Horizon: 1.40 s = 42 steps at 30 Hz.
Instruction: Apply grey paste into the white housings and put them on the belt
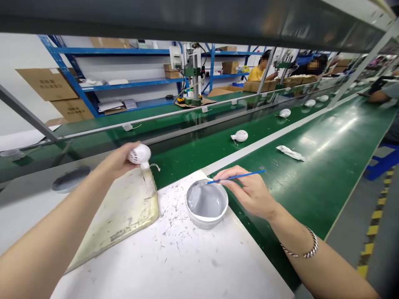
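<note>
My left hand (117, 161) is closed on a white rounded plastic housing (142, 154) with vent slots and a short pale wire hanging from it. It holds the housing above the corner of a worn cream pad (124, 211). My right hand (249, 191) pinches a thin blue-handled brush (249, 174). The brush tip reaches over the rim of a white tub (207, 223) holding grey paste (213, 203); whether it touches the paste I cannot tell. The tub stands on a white board (174, 257) spotted with grey specks.
Several similar white housings (241, 136) lie along the green conveyor belt (199, 155). A small white packet (290, 153) rests on the green bench at right. On the left sits a shallow grey dish (71, 178). A metal shelf (199, 23) spans overhead. People (257, 74) sit farther along.
</note>
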Available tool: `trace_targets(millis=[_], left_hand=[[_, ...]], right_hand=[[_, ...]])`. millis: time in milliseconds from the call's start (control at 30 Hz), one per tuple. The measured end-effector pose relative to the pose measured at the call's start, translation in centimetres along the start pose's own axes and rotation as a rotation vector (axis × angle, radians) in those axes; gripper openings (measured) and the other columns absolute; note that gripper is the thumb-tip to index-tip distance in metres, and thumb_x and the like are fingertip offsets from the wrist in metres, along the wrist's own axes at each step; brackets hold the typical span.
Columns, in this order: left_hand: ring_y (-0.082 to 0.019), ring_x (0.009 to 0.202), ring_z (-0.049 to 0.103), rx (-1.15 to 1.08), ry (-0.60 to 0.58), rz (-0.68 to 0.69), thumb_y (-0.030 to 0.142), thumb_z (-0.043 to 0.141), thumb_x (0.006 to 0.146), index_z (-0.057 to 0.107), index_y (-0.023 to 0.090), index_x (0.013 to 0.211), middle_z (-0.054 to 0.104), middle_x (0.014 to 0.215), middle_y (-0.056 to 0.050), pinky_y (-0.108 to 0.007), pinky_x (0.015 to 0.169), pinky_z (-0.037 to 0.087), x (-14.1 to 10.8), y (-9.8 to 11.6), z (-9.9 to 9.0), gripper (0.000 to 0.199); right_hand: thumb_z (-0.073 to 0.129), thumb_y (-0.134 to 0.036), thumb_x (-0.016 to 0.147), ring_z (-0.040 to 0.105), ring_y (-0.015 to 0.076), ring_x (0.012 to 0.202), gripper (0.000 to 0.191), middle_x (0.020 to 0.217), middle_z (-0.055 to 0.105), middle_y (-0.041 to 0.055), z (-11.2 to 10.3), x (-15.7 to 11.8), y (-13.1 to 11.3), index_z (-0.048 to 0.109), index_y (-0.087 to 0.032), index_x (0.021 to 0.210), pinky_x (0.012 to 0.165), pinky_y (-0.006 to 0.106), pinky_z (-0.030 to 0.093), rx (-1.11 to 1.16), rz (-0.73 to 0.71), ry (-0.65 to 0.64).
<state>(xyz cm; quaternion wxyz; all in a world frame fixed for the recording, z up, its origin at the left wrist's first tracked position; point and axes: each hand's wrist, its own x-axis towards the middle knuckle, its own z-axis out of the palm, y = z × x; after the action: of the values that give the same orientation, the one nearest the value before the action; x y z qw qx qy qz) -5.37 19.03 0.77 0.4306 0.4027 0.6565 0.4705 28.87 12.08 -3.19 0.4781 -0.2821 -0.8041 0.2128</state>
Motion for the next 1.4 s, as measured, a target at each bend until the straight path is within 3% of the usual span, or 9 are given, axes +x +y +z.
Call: trace_targets(millis=[167, 300, 400, 567, 700, 900, 1000, 1167, 1400], left_hand=[[-0.02, 0.114, 0.058, -0.518, 0.108, 0.066, 0.033, 0.042, 0.089, 0.043, 0.015, 0.116, 0.059, 0.119, -0.011, -0.032, 0.09, 0.057, -4.5, -2.4, -2.7, 0.032], [-0.022, 0.117, 0.058, -0.587, 0.086, 0.047, 0.025, 0.047, 0.088, 0.045, 0.014, 0.116, 0.061, 0.118, -0.013, -0.035, 0.091, 0.058, -6.3, -3.6, -2.6, 0.03], [-0.025, 0.115, 0.059, -0.444, 0.119, 0.063, 0.022, 0.056, 0.085, 0.048, 0.017, 0.115, 0.06, 0.119, -0.012, -0.04, 0.089, 0.058, -6.8, -4.1, -2.2, 0.031], [-0.04, 0.122, 0.046, 0.189, 0.213, 0.157, 0.019, 0.087, 0.052, 0.058, 0.021, 0.121, 0.047, 0.128, -0.009, -0.054, 0.104, 0.042, -8.2, -6.3, -1.4, 0.075], [-0.04, 0.114, 0.051, 0.588, 0.089, 0.242, 0.043, 0.075, 0.064, 0.057, 0.019, 0.127, 0.039, 0.133, -0.014, -0.053, 0.093, 0.047, -10.5, -8.5, -0.9, 0.07], [-0.031, 0.105, 0.055, 0.662, -0.061, 0.161, 0.068, 0.05, 0.081, 0.04, 0.029, 0.146, 0.039, 0.14, -0.011, -0.048, 0.093, 0.046, -11.9, -8.5, -2.3, 0.076], [-0.029, 0.1, 0.056, 0.678, -0.091, 0.058, 0.069, 0.065, 0.07, 0.035, 0.03, 0.149, 0.042, 0.139, -0.012, -0.044, 0.088, 0.049, -11.1, -8.0, -3.6, 0.093], [-0.026, 0.088, 0.06, 0.552, -0.283, 0.005, 0.054, 0.081, 0.06, 0.047, 0.027, 0.132, 0.061, 0.104, -0.006, -0.034, 0.072, 0.051, -10.4, -7.8, -4.0, 0.084], [-0.014, 0.064, 0.055, 0.075, -0.149, 0.072, 0.031, 0.088, 0.058, 0.051, 0.029, 0.118, 0.058, 0.079, 0.003, -0.022, 0.057, 0.045, -12.8, -6.6, -1.2, 0.071]], right_hand=[[0.055, -0.018, 0.094, 0.071, 0.017, 0.088, 0.013, 0.093, 0.073, 0.0026, 0.5, 0.1, 0.0, 0.067, -0.023, 0.095, 0.08, 0.03, 0.059, 0.007, 0.012, -0.044], [0.059, -0.022, 0.093, 0.071, 0.0161, 0.09, 0.008, 0.095, 0.073, 0.0025, 1.1, 0.1, 0.2, 0.067, -0.023, 0.093, 0.084, 0.03, 0.059, 0.179, 0.121, -0.004], [0.064, -0.026, 0.091, 0.073, 0.0144, 0.085, 0.004, 0.092, 0.074, 0.0016, 1.3, 0.3, 0.5, 0.065, -0.022, 0.091, 0.08, 0.028, 0.061, 0.404, 0.257, 0.079], [0.075, -0.033, 0.082, 0.074, 0.0126, 0.075, 0.018, 0.085, 0.076, 0.0011, 1.1, 0.8, 1.2, 0.063, -0.021, 0.085, 0.069, 0.023, 0.062, 0.609, 0.456, 0.223], [0.078, -0.035, 0.079, 0.073, 0.0115, 0.074, 0.021, 0.084, 0.076, 0.0009, 0.7, 0.8, 1.5, 0.064, -0.02, 0.084, 0.067, 0.019, 0.061, 0.658, 0.54, 0.232], [0.079, -0.037, 0.077, 0.073, 0.0113, 0.076, 0.022, 0.085, 0.076, 0.0007, 0.4, 0.9, 1.2, 0.065, -0.021, 0.083, 0.068, 0.019, 0.06, 0.646, 0.554, 0.238], [0.08, -0.037, 0.076, 0.073, 0.0102, 0.074, 0.022, 0.083, 0.076, 0.0, 0.3, 1.1, 1.1, 0.066, -0.02, 0.081, 0.066, 0.017, 0.06, 0.682, 0.569, 0.249], [0.08, -0.035, 0.077, 0.073, 0.0089, 0.075, 0.019, 0.081, 0.075, -0.0027, 0.5, 1.0, 1.1, 0.067, -0.022, 0.081, 0.066, 0.014, 0.059, 0.743, 0.559, 0.261], [0.082, -0.035, 0.075, 0.074, 0.0106, 0.074, 0.021, 0.08, 0.075, -0.0019, 0.4, 1.0, 1.2, 0.066, -0.022, 0.08, 0.064, 0.016, 0.059, 0.678, 0.536, 0.29]])
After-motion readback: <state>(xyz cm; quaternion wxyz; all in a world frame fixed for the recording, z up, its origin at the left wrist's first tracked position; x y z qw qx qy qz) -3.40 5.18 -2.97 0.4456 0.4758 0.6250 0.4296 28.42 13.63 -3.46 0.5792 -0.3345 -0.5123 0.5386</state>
